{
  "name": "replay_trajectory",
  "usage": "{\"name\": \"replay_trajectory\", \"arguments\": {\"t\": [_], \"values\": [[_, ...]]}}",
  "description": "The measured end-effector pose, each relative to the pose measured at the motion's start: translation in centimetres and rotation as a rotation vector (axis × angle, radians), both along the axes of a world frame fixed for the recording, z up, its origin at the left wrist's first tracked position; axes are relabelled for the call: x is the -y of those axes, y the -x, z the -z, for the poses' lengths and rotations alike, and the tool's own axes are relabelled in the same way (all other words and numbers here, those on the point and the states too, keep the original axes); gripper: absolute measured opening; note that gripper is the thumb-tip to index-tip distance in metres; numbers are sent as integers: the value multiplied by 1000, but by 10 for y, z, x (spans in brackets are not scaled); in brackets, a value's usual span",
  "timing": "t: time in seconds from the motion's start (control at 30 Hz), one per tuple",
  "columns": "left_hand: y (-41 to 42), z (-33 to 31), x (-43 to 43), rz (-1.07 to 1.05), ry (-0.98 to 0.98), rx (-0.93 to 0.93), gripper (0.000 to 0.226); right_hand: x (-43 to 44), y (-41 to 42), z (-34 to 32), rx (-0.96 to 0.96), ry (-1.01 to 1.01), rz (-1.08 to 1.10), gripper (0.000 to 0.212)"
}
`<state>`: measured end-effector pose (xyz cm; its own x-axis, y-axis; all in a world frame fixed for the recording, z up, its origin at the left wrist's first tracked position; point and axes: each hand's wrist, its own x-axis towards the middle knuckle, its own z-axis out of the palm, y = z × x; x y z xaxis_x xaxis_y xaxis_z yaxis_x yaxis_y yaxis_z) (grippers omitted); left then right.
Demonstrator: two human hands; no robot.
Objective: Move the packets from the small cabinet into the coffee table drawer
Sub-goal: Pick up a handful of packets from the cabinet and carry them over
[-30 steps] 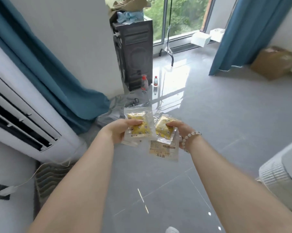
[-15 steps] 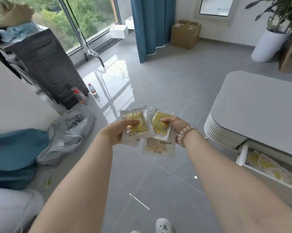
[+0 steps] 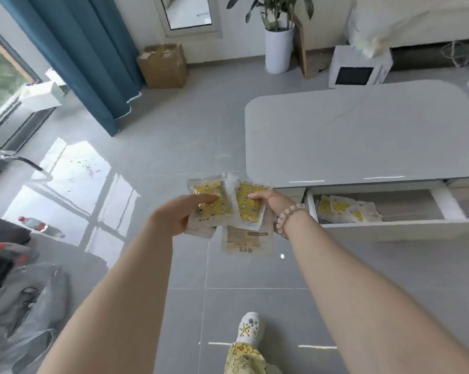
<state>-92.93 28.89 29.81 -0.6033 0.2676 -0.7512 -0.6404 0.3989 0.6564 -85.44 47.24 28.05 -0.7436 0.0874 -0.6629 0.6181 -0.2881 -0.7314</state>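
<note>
Indoors, both hands [image 3: 174,218] [image 3: 269,202] pinching packets [image 3: 220,209], grey tiled floor [image 3: 174,147], coffee table drawer [image 3: 390,229] open.

The person is turning right toward the bench [image 3: 363,136]: the open drawer [image 3: 395,228], at the frame's edge half a second ago, is now lying just beside the right hand [image 3: 271,203] and its packets [image 3: 245,211]. A shoe [image 3: 248,330] is stepping forward.

drawer [image 3: 390,225] open – packets [image 3: 346,210] fill its left
</note>
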Motion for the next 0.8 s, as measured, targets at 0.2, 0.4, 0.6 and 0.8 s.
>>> {"name": "replay_trajectory", "arguments": {"t": [0.2,0.4,0.6,0.8], "values": [[46,18,-78,240,-17,46,15,-61,3,11,65,-85,211,15],[91,26,-142,433,-21,40,17,-107,19,18,60,-89,362,10],[97,25,-207,592,-6,74,17,-144,3,29,81,-23,559,9],[70,33,-280,696,-17,138,17,-191,-35,34,49,127,757,7]]}}
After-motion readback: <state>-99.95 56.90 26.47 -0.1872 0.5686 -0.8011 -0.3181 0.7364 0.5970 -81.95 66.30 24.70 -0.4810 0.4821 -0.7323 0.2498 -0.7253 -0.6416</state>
